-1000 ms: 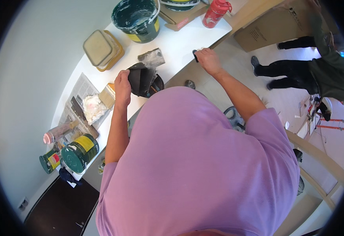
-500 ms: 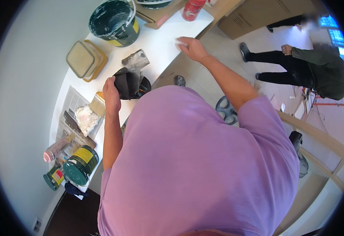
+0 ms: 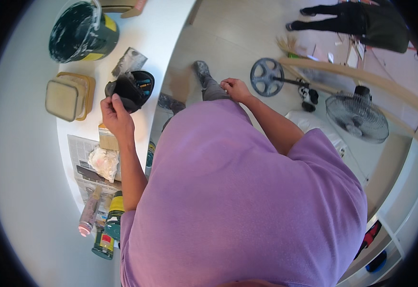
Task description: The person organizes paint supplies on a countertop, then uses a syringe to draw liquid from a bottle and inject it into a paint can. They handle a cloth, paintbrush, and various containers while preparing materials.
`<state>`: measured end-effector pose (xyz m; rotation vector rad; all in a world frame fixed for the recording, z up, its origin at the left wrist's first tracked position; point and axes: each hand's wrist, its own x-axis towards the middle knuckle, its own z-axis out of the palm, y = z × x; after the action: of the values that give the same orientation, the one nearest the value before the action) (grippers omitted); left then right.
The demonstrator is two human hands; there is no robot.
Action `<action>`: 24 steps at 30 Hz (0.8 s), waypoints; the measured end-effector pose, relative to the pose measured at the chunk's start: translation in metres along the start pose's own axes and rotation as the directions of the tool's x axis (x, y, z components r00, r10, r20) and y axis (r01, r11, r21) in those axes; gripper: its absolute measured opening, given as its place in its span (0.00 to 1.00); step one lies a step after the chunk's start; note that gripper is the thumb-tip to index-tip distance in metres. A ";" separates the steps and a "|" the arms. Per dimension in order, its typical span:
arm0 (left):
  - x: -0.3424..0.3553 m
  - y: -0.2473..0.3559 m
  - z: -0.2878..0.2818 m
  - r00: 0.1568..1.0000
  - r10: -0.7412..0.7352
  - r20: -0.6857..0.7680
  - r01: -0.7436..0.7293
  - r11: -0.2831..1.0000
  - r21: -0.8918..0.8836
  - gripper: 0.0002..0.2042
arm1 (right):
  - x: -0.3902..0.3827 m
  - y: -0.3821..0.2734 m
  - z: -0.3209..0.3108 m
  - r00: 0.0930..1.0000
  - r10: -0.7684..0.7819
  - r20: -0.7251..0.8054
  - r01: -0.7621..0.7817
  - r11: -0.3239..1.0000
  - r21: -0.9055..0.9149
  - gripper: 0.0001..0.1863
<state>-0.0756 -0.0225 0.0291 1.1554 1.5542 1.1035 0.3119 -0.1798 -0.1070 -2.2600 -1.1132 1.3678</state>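
A black zip case [image 3: 144, 82] lies open at the right edge of the white table, with small blue-and-dark items in its far half. My left hand [image 3: 117, 117] is closed on the case's near flap, thumb on top. Just beyond the case lies a putty-smeared scraper blade [image 3: 131, 60]. Away from the table, my right hand [image 3: 236, 90] hangs over the floor beside my leg. Its fingers are curled together, and whatever may be in them is too small to make out.
A dark green bucket [image 3: 104, 39] and stacked plastic tubs [image 3: 61, 99] stand along the wall side. Nearer are a wide brush [image 3: 107, 138], a plastic-wrapped lump [image 3: 104, 162] and a roller [image 3: 89, 213]. A fan [image 3: 357, 115] and another person [image 3: 383, 28] are at right.
The view has swung to the right. My right hand has left the table's far right edge and come down beside my leg. The case gapes wider, showing its contents.
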 end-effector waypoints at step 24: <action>-0.052 -0.385 0.178 0.577 -0.694 0.431 -0.176 0.410 0.895 0.30 | -0.025 0.208 0.108 0.889 0.447 0.103 -0.423 0.885 -0.194 0.44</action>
<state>0.0321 -0.1134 -0.3749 1.5998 1.4450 -0.6873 0.3120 -0.3531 -0.2670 -2.6897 -0.8086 1.6828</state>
